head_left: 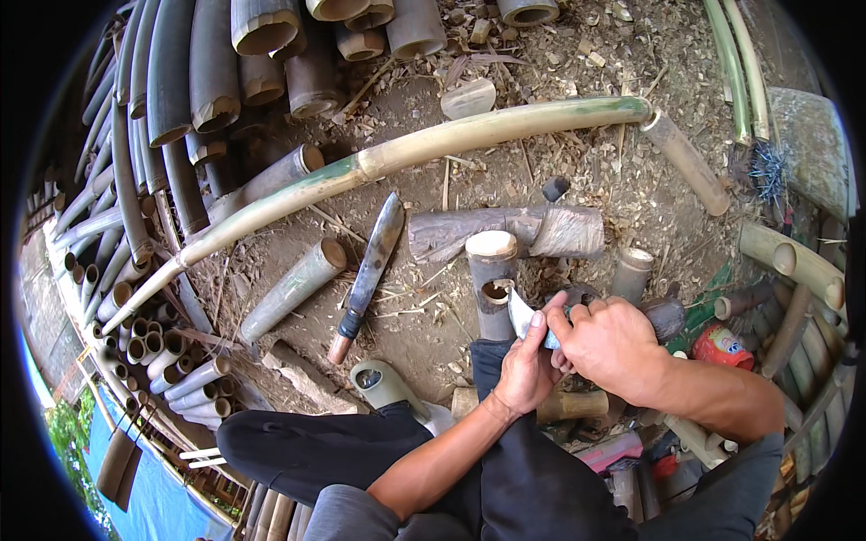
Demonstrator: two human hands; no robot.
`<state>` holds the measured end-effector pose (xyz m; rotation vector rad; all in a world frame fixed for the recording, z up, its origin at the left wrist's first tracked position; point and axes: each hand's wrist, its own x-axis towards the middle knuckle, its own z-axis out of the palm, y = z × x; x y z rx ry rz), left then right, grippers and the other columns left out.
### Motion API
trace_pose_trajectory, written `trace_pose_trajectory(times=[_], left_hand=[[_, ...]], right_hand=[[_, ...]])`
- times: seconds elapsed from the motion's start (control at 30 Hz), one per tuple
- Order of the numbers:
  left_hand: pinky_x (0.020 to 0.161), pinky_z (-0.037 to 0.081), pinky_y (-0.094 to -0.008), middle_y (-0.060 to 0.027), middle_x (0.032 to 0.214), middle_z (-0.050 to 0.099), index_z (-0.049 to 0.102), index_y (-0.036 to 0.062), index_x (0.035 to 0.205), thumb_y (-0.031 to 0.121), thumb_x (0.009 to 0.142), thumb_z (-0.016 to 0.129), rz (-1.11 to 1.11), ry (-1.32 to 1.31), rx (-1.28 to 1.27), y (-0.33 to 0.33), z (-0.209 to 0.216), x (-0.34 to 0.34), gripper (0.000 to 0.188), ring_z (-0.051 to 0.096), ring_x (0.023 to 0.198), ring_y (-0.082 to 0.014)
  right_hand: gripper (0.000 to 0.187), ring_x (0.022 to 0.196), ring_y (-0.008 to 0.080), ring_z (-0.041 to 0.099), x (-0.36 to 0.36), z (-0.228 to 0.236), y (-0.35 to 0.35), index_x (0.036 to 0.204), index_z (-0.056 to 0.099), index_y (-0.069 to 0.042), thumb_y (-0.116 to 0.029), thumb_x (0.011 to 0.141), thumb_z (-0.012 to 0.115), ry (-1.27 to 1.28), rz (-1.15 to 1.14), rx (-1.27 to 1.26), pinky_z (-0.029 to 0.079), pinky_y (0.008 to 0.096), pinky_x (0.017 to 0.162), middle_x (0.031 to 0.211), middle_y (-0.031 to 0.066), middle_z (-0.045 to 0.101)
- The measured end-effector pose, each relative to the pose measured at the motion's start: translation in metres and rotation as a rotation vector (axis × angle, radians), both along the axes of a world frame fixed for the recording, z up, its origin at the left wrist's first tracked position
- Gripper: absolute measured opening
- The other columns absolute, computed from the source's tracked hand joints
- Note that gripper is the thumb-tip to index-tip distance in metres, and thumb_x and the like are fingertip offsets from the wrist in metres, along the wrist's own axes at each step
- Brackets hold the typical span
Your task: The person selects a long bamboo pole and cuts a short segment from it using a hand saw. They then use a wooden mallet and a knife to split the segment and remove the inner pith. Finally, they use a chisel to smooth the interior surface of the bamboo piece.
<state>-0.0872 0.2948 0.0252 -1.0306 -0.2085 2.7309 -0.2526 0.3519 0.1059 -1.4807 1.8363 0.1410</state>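
Observation:
My right hand [609,344] is closed round the bluish handle of a small knife with a short, curved pale blade [520,313]. Against that same knife presses my left hand [528,368], its thumb raised along the base of the blade and its fingers curled beneath. Just left of the blade, a short bamboo tube [491,263] stands upright by my knee, with a notch cut in its side. The blade's tip is beside this notch; whether it touches the bamboo I cannot tell. My knee hides the tube's lower end.
A large knife [372,261] lies on the ground at left centre. Behind the tube is a wooden block [505,233]. One long peeled bamboo pole [406,151] crosses the ground. Cut bamboo [169,68] is stacked at the left; a red can-like container [722,347] sits at the right.

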Motion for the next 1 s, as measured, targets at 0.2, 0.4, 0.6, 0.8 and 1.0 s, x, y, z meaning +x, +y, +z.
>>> trace_pose_trajectory(times=[0.2,0.4,0.6,0.8,1.0], left_hand=[[0.065,0.044,-0.0272,0.0034,0.083,0.056,0.041,0.0133,0.150,0.039,0.106,0.046,-0.178,-0.216,-0.226,-0.018,0.019,-0.002,0.051,0.047,0.068,-0.0077],[0.056,0.045,-0.0241,0.0006,0.086,0.061,0.054,0.0064,0.141,0.034,0.106,0.048,-0.442,-0.283,-0.572,-0.040,0.018,0.013,0.045,0.050,0.065,-0.0048],[0.053,0.043,-0.0256,-0.0012,0.071,0.062,0.064,0.0040,0.129,0.037,0.104,0.049,-0.803,-0.192,-0.862,-0.080,0.026,0.015,0.044,0.051,0.060,-0.0056],[0.061,0.049,-0.0410,-0.0231,0.067,0.063,0.068,-0.0076,0.109,0.048,0.100,0.054,-1.142,-0.058,-1.235,-0.111,0.005,0.025,0.058,0.064,0.065,-0.0200],[0.092,0.050,-0.0352,-0.0179,0.118,0.060,0.038,-0.0047,0.145,0.049,0.092,0.067,-0.987,0.386,-1.201,-0.117,0.061,0.024,0.081,0.060,0.107,-0.0206]], right_hand=[[0.038,0.068,0.0276,0.070,0.021,-0.007,0.010,0.110,0.059,0.003,-0.021,0.082,0.067,-0.109,-0.174,-0.013,0.056,0.0372,0.057,0.077,0.0130,0.066],[0.049,0.068,0.0313,0.069,0.065,-0.017,0.014,0.124,0.054,0.001,-0.018,0.082,0.067,-0.178,-0.446,-0.063,0.056,0.0412,0.057,0.077,0.0152,0.066],[0.066,0.074,0.0365,0.069,0.111,-0.033,0.007,0.133,0.046,0.004,-0.018,0.077,0.074,-0.305,-0.742,-0.182,0.056,0.0455,0.062,0.086,0.0199,0.066],[0.067,0.075,0.0421,0.068,0.159,-0.054,-0.017,0.134,0.042,0.007,-0.019,0.081,0.072,-0.440,-1.080,-0.260,0.055,0.0495,0.066,0.094,0.0255,0.068],[0.039,0.073,0.0244,0.067,0.141,-0.029,0.012,0.126,0.049,0.003,-0.018,0.095,0.061,-0.571,-1.384,-0.563,0.054,0.0371,0.068,0.084,0.0114,0.066]])
